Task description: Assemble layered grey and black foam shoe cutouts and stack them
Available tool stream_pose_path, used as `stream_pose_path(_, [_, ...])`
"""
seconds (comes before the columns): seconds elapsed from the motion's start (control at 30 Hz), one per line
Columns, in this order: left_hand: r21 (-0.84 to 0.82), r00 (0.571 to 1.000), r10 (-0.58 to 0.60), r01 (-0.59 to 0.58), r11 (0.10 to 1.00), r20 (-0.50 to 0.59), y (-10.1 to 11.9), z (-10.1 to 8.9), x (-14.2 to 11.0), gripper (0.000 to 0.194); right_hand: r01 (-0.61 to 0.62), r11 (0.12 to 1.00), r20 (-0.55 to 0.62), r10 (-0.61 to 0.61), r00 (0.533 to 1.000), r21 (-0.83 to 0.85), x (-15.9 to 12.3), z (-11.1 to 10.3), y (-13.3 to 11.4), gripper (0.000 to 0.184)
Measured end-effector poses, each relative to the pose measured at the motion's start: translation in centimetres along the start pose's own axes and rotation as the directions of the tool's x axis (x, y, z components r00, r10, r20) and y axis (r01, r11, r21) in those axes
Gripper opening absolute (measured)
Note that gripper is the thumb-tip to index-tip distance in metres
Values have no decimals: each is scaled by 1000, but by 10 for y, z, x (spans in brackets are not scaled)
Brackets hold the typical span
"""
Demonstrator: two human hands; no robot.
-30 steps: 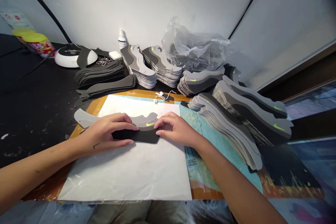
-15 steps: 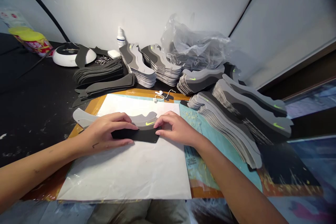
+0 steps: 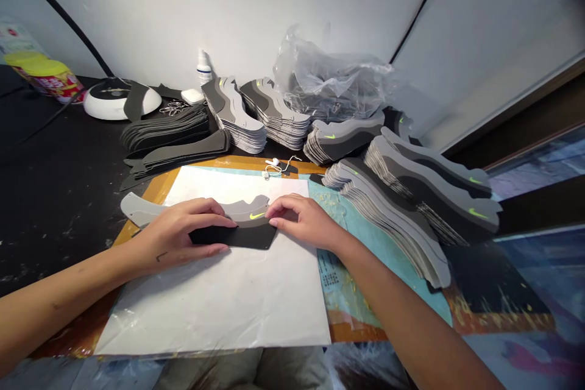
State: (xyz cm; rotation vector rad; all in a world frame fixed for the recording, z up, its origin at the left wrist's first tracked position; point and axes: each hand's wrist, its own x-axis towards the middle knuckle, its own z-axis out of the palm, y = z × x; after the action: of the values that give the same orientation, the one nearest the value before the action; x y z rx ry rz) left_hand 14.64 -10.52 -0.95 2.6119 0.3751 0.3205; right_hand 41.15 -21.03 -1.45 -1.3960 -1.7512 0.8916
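Observation:
A wavy shoe upper piece (image 3: 228, 236), light grey, dark grey and black with a yellow-green swoosh, lies flat on a white sheet (image 3: 214, 304). My left hand (image 3: 183, 231) spans its middle and holds it down, fingertips on the dark band and thumb along the lower black edge. That hand hides part of the piece, whose pale left end sticks out beyond. At the right end, beside the swoosh, my right hand (image 3: 301, 219) is closed in a pinch, thumb and forefinger on the edge.
Grey upper stacks (image 3: 397, 213) stand to the right, with others (image 3: 233, 116) behind. Black pieces (image 3: 178, 149) are piled at the left. Behind are a clear plastic bag (image 3: 329, 85), a white bottle (image 3: 203, 67), a round white device (image 3: 103, 103) and a yellow-lidded tub (image 3: 55, 79). Earphones (image 3: 274, 166) lie beyond the sheet.
The view has shifted slightly, so everything sits a little farther left. My right thumb has moved up along the piece's right edge. My left hand keeps its place on the piece.

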Motion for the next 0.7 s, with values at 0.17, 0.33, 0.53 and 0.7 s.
stream_pose_path(0.17, [-5, 1000, -9, 9, 1000, 25, 5, -3, 2, 28, -27, 1000, -16, 27, 1000, -1, -1, 2, 1, 11])
stream_pose_path(0.33, [1, 999, -23, 23, 1000, 30, 7, -4, 2, 27, 0, 999, -30, -1, 1000, -46, 0, 3, 2, 12])
stream_pose_path(0.53, [1, 1000, -25, 25, 1000, 20, 7, -2, 1, 26, 52, 994, -36, -55, 998, -100, -1, 4, 2, 11])
stream_pose_path(0.7, [-4, 1000, -21, 21, 1000, 17, 5, -1, 0, 26, 34, 994, -188, -53, 981, -100, 0, 0, 4, 9])
